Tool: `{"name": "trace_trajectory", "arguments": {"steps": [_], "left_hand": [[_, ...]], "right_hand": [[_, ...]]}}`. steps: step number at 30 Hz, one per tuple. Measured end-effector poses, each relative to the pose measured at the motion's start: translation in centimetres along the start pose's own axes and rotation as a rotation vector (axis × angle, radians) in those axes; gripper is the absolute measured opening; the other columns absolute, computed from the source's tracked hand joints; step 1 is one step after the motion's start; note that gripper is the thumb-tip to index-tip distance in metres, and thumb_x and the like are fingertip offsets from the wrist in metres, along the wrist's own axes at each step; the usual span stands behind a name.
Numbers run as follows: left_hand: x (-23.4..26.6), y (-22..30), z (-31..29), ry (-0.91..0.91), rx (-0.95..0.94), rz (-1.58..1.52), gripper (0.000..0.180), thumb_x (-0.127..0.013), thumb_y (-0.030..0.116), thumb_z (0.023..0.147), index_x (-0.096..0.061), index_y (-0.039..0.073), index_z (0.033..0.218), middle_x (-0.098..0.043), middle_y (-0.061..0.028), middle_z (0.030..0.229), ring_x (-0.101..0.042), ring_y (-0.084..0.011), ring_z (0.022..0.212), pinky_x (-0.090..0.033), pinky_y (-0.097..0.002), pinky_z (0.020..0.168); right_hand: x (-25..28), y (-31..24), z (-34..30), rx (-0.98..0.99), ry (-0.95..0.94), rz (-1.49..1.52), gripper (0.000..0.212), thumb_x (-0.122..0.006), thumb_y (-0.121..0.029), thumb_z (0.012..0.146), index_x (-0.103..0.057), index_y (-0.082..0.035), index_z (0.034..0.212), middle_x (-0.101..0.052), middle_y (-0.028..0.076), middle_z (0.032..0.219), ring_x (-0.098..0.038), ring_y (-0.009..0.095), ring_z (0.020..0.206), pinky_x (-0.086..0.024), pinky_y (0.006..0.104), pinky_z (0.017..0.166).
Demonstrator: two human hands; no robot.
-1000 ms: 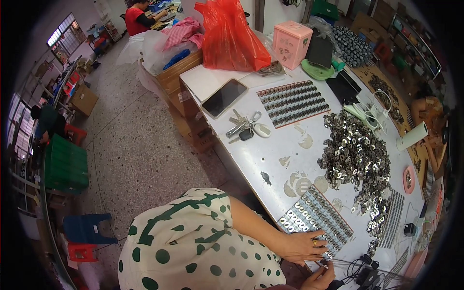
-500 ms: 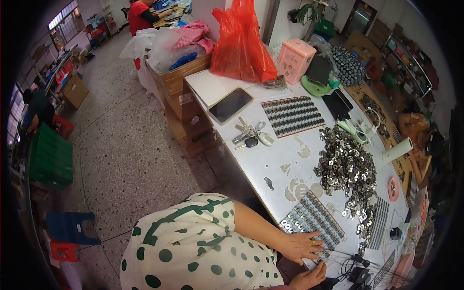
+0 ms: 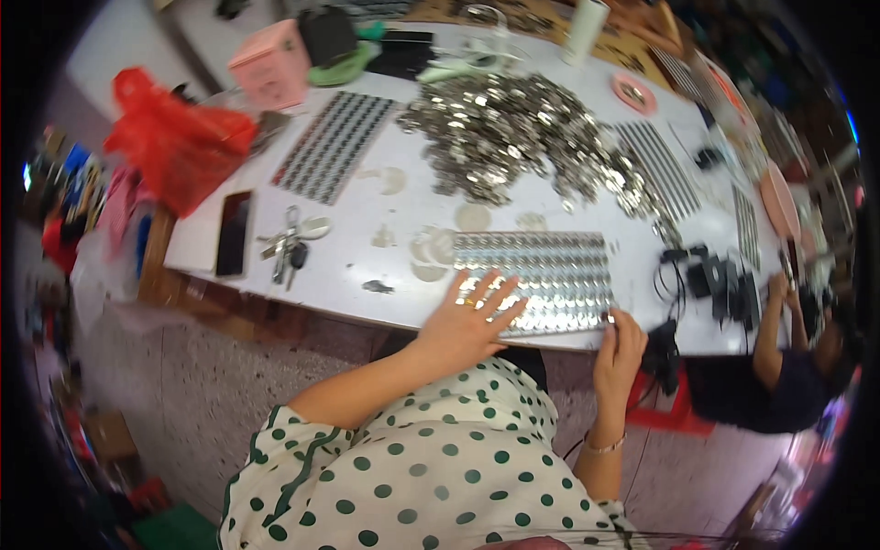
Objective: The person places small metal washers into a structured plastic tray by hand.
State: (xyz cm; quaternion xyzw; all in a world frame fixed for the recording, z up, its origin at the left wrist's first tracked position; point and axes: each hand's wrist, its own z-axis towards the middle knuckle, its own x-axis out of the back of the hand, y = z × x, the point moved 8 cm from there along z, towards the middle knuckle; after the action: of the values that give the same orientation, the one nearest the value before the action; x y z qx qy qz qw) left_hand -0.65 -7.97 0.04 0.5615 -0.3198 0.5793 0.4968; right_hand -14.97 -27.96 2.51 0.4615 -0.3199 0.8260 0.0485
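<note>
A flat panel with rows of small round metal pieces (image 3: pixel 541 275) lies at the table's front edge. Over its left front part my left hand (image 3: pixel 466 321) rests with fingers spread, wearing a ring. My right hand (image 3: pixel 620 353) is at the panel's right front corner, fingers bent and close together. A small dark spot shows at its fingertips; whether they pinch the panel's edge or a small piece is too blurred to tell. Beyond the panel spreads a heap of shiny metal discs (image 3: pixel 495 137).
Left on the white table (image 3: pixel 357 247) are keys (image 3: pixel 291 252), a phone (image 3: pixel 234 234), another filled panel (image 3: pixel 335 147) and a red plastic bag (image 3: pixel 183 147). A pink box (image 3: pixel 270 64) stands behind. Black adapters and cables (image 3: pixel 720 284) lie right, near another person (image 3: pixel 779 371).
My view has swung right, so the table now lies straight ahead. My left hand has shifted to the panel's left part, and my right hand is at its right front corner.
</note>
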Motion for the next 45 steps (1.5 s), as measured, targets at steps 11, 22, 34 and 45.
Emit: {"name": "trace_trajectory", "arguments": {"steps": [11, 22, 34, 45], "left_hand": [[4.7, -2.8, -2.4, 0.367, 0.15, -0.412, 0.09, -0.085, 0.044, 0.079, -0.044, 0.015, 0.153, -0.036, -0.0183, 0.159, -0.031, -0.0392, 0.148, -0.024, -0.0546, 0.118], [3.6, -10.8, -4.5, 0.582, 0.702, -1.805, 0.057, -0.058, 0.009, 0.102, -0.036, 0.003, 0.154, -0.052, -0.0138, 0.148, -0.056, -0.023, 0.129, -0.049, -0.0384, 0.105], [6.9, -34.3, -10.1, 1.053, 0.892, -1.727, 0.042, -0.064, 0.024, 0.103, -0.055, 0.0, 0.137, -0.067, -0.0127, 0.129, -0.069, -0.0249, 0.11, -0.061, -0.0392, 0.09], [4.4, -42.3, -16.6, 1.176, 0.994, -1.826, 0.036, -0.065, 0.016, 0.102, -0.059, 0.003, 0.135, -0.069, -0.0133, 0.129, -0.068, -0.0283, 0.115, -0.059, -0.0444, 0.097]], "right_hand": [[-2.3, 5.8, -0.8, -0.569, 0.19, 1.502, 0.037, -0.059, 0.007, 0.098, -0.053, 0.0, 0.134, -0.061, 0.011, 0.126, -0.063, 0.02, 0.115, -0.055, 0.0372, 0.1], [-4.5, -1.6, 6.0, -0.548, 0.029, 1.446, 0.041, -0.065, 0.0, 0.097, -0.055, -0.003, 0.137, -0.056, 0.007, 0.125, -0.061, 0.016, 0.108, -0.053, 0.0331, 0.096], [2.4, 14.2, 28.1, -0.131, -0.079, -0.026, 0.041, -0.076, -0.022, 0.087, -0.068, -0.002, 0.121, -0.069, 0.024, 0.122, -0.064, 0.036, 0.118, -0.053, 0.0408, 0.097], [-1.4, 29.7, 33.3, -0.273, -0.326, -0.228, 0.092, -0.091, -0.044, 0.073, -0.052, -0.008, 0.148, -0.06, 0.026, 0.138, -0.057, 0.041, 0.13, -0.047, 0.0461, 0.108]]}}
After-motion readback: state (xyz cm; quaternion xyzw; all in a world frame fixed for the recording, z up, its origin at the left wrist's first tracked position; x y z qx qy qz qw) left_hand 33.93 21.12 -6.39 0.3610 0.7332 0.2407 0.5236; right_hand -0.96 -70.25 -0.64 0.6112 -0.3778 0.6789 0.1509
